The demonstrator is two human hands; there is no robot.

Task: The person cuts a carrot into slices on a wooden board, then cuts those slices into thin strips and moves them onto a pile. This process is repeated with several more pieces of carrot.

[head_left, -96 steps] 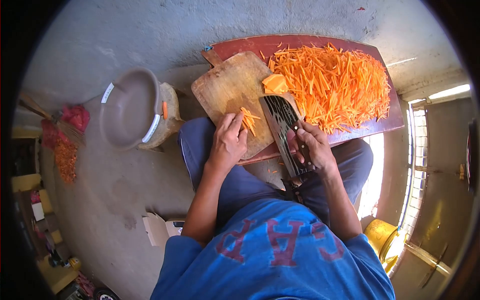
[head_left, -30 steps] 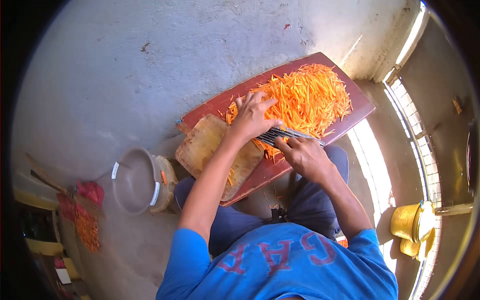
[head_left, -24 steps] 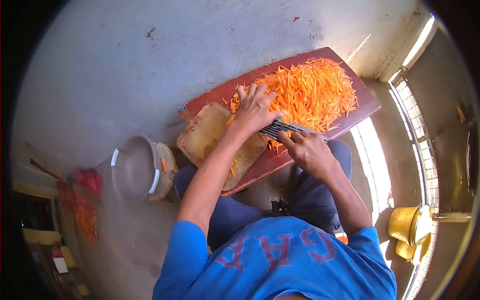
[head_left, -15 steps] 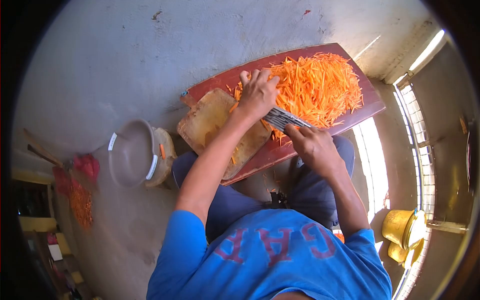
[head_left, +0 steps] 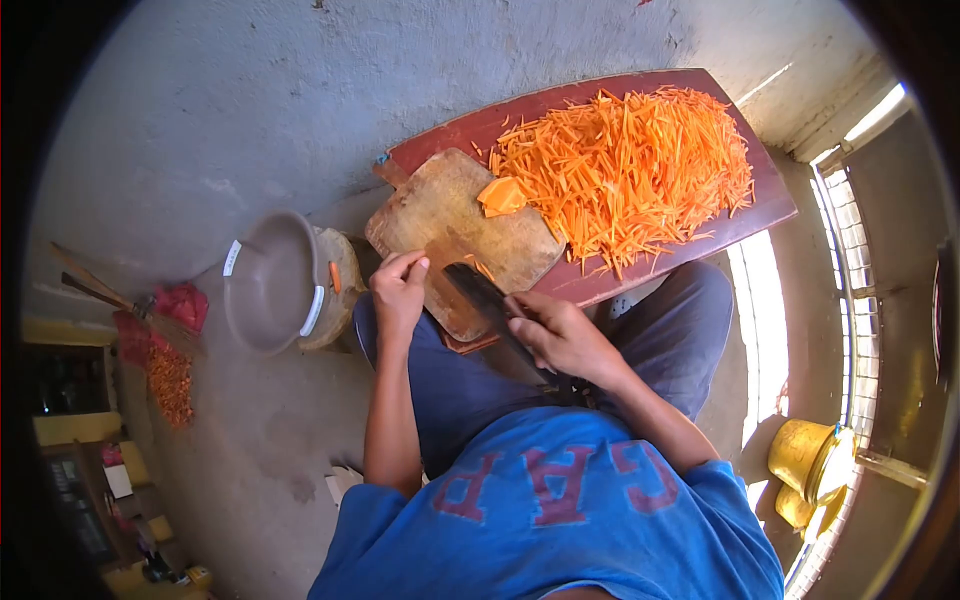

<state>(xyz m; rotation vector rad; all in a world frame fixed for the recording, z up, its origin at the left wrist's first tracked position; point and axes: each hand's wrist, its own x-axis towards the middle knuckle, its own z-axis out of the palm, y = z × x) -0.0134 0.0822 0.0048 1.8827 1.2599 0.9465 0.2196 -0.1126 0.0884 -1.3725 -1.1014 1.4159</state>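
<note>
My right hand (head_left: 565, 340) grips a broad-bladed knife (head_left: 478, 295), its dark blade slanting over the near part of the wooden cutting board (head_left: 425, 215). My left hand (head_left: 400, 293) is by the board's near left edge, left of the blade, with thumb and fingertips drawn together. Whether anything small is pinched there I cannot make out. A stack of carrot slices (head_left: 502, 197) lies on the board's right half. A few thin carrot strips (head_left: 485, 271) lie close to the blade. Beyond the board rises a large heap of carrot strips (head_left: 630, 170).
Board and heap rest on a red tabletop (head_left: 765, 205) against the wall. To the left are a grey basin (head_left: 265, 290) and a carrot piece (head_left: 335, 277) on a pale surface. A broom (head_left: 150, 318) stands at far left, yellow buckets (head_left: 803, 455) at right.
Both hands have come back from the heap toward my body. The knife moved from the heap's edge to the board's near side. The carrot slice stack now shows on the board.
</note>
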